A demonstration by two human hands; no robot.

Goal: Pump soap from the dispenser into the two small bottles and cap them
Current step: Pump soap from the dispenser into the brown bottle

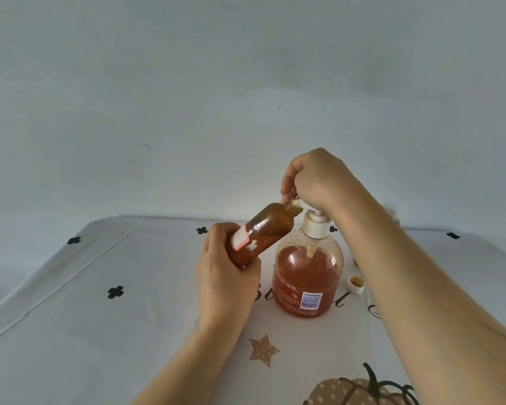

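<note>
A clear soap dispenser with orange-brown soap and a white pump stands upright on the table. My right hand is closed over the pump head from above. My left hand grips a small amber bottle by its lower part. The bottle is tilted, its open threaded mouth pressed against the pump's nozzle. It holds orange soap and has a red-edged label. A white cap lies open side up on the table, right of the dispenser. A small red bit shows behind my right forearm; I cannot tell what it is.
The table has a white cloth printed with black clovers, a brown star and a pumpkin at the near edge. A plain pale wall rises behind the table's far edge.
</note>
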